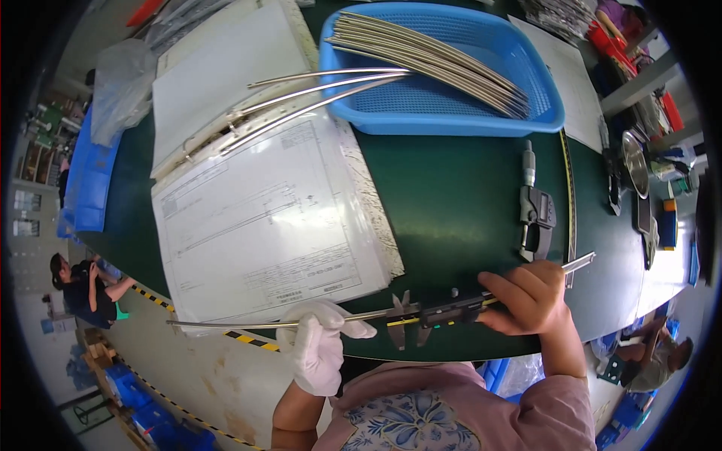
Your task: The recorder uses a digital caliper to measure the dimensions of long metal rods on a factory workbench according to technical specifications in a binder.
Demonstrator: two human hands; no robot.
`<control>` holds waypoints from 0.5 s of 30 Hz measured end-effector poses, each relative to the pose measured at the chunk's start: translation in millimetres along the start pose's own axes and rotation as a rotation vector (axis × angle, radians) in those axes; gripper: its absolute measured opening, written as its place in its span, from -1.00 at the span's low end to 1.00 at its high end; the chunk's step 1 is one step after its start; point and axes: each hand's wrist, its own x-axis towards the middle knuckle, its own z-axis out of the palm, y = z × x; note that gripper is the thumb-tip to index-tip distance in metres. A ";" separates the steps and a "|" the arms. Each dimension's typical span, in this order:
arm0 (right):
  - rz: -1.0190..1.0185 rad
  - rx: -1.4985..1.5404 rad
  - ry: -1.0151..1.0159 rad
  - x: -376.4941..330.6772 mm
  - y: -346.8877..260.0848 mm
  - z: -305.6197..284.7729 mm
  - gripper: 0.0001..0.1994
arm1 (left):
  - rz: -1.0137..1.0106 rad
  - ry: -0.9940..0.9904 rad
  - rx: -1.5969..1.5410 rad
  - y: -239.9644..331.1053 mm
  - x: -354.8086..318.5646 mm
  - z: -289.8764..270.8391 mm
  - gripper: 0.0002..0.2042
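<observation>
My left hand (320,349), in a white glove, pinches a thin, slightly curved metal rod (233,325) near the table's front edge. The rod reaches far out to the left, and its right end lies at the jaws of a digital caliper (451,311). Bare fingers of my right hand (526,299) are wrapped round the caliper's body and beam, whose end sticks out to the right. Whether the jaws touch the rod is too small to tell. Beyond my right hand, a digital micrometer (538,210) lies on the green table (451,210).
A blue plastic basket (459,128) holds a bundle of metal rods (444,64); three loose rods stick out over an open binder with a drawing sheet (256,218). A blue bin (94,180) stands far left. Other people sit at the left (86,293) and right (654,357).
</observation>
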 end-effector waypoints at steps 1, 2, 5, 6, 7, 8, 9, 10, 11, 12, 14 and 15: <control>-0.008 -0.015 0.004 -1.5 0.2 0.1 -0.66 | -0.011 0.014 -0.003 0.8 -0.9 0.4 -0.71; -0.038 -0.066 0.033 -3.0 -0.3 -3.1 -0.64 | -0.060 0.015 -0.007 2.0 0.5 2.0 -0.66; -0.069 -0.119 0.134 -9.0 0.7 -6.8 -0.62 | -0.037 -0.081 -0.164 4.7 -10.3 -19.7 -0.58; -0.057 -0.116 0.151 -11.3 1.4 -6.1 -0.60 | 0.008 -0.096 -0.071 11.9 -12.3 -24.0 -0.52; -0.078 -0.108 0.161 -10.9 2.1 -5.6 -0.60 | 0.113 -0.060 -0.064 8.5 -17.9 -37.0 -0.50; -0.047 -0.136 0.181 -11.8 1.2 -7.6 -0.60 | 0.148 -0.095 -0.157 10.0 -21.5 -48.7 -0.50; -0.013 -0.163 0.201 -12.8 1.9 -8.5 -0.60 | 0.179 -0.132 -0.247 13.0 -25.2 -59.6 -0.51; -0.007 -0.154 0.209 -13.7 3.1 -9.4 -0.60 | 0.113 -0.022 -0.134 18.4 -34.9 -67.5 -0.51; -0.018 -0.157 0.213 -12.2 2.3 -10.8 -0.60 | 0.050 0.090 -0.021 26.3 -45.9 -73.1 -0.52; 0.023 -0.129 0.216 -10.2 1.2 -12.9 -0.60 | -0.003 0.105 0.062 34.4 -52.2 -75.5 -0.56; 0.053 -0.100 0.223 -5.7 1.1 -17.2 -0.60 | -0.090 -0.007 0.196 48.6 -69.2 -89.5 -0.59; 0.032 -0.131 0.218 -4.6 2.1 -21.8 -0.63 | -0.189 -0.128 0.329 54.8 -73.0 -97.1 -0.61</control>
